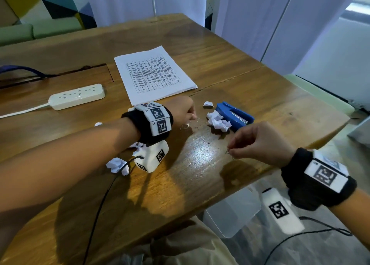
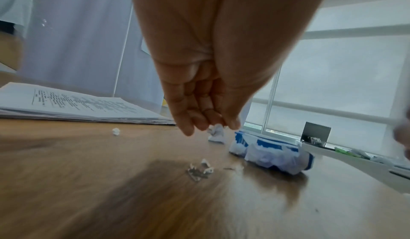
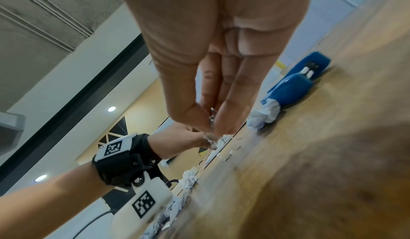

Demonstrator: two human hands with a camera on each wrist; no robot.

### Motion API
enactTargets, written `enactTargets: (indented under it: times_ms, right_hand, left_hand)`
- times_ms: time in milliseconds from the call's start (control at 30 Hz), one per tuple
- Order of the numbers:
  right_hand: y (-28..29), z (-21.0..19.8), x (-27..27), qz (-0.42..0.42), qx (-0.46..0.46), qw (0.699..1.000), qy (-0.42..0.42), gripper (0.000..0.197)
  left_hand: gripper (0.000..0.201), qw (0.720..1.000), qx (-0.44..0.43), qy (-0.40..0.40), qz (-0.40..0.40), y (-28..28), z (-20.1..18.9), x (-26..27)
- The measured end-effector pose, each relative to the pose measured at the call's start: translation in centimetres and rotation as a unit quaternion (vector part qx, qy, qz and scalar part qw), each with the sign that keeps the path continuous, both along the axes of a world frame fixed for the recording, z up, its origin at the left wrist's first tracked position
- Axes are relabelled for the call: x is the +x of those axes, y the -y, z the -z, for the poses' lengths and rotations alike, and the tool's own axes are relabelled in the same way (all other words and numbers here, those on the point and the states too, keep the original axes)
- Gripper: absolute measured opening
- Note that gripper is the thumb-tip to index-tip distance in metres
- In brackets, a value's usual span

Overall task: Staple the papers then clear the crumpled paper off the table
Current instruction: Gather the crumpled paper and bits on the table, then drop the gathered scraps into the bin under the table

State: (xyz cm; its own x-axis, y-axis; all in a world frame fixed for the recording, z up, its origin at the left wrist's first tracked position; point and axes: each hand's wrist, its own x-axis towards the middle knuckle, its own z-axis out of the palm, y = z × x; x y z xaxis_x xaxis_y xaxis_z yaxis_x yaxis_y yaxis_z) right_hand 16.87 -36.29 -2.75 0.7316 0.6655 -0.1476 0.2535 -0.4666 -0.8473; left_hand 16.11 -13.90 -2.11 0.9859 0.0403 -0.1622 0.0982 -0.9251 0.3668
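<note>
two hands over the table (image 1: pixel 250 56), both working near the stapler (image 1: pixel 234 115). that stapler is the landmark: blue plastic body, hinged open flat so the metal staple channel faces up. my read is it's being reloaded, not fired.

right hand (image 1: pixel 258 142) hovers just in front of the stapler, thumb and fingertips (image 3: pixel 226 118) pinched together on a thin strip of staples (image 3: pixel 212 120), held vertically, shiny metal. looks like it's being lined up for the channel.

left hand (image 1: pixel 183 109) sits left of the stapler, fingers (image 2: pixel 184 120) curled loosely downward just above the wood. can't tell if it holds anything; nothing visible between the tips. small loose metal bits (image 2: pixel 198 171) lie on the table under it, likely broken staple pieces.

papers (image 1: pixel 154 74): flat white stack with printed table, behind and left of the stapler, square-edged, several sheets thick. no staple visible, so stapling looks not yet done.

crumpled paper: one white wad (image 1: pixel 218 121) touching the stapler's near-left side, a small scrap (image 1: pixel 208 104) just left of its hinge end, more wads (image 1: pixel 117 165) well left and nearer the body. all light, irregular, easy to sweep or pinch.

power strip (image 1: pixel 77 96), glossy white, far left of the stapler. table is varnished wood, glare patch in front.
</note>
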Motion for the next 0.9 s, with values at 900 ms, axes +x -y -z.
enactTargets:
  times_ms: [900]
  right_hand:
    - [15.4,20.7,3.7,0.239,-0.213,0.937,-0.140,0.025]
  left_hand:
    - [0.017,0.938,-0.280,-0.192,0.074,23.6,14.0,-3.1]
